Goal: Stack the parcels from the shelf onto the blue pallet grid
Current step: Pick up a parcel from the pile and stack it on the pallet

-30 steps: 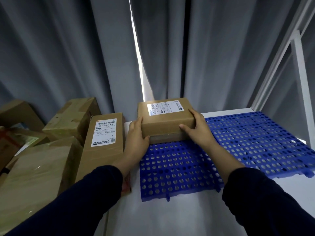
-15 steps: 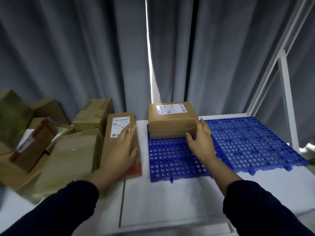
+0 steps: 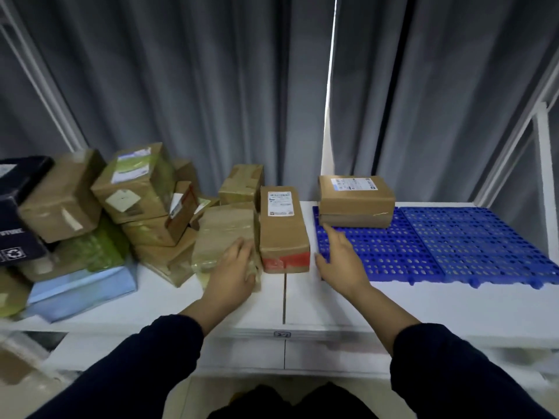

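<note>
Hands both free now: the right hand (image 3: 340, 260) has let go of the brown parcel (image 3: 355, 195) and hangs over the near left corner of the blue grid (image 3: 453, 243), fingers spread and loose, holding nothing. The left hand (image 3: 234, 269) has swung across to the pile. Its fingers lie slack against a plastic-wrapped parcel (image 3: 225, 231), touching it but not gripping, as far as the blur allows.

So the brown parcel is delivered: it sits flat in the far left corner of the grid, label up, apart from both hands. One down by my reckoning, and plenty to go.

Next in line looks like the long box (image 3: 282, 231) with the red tape, lying just beside the left hand, between it and the grid. Further left the heap (image 3: 136, 189) leans every which way on the white shelf (image 3: 332, 306), with a dark box (image 3: 18, 192) at its edge. Pull carelessly there and it may slide. Grey curtain (image 3: 211, 86) hangs close behind it all.
</note>
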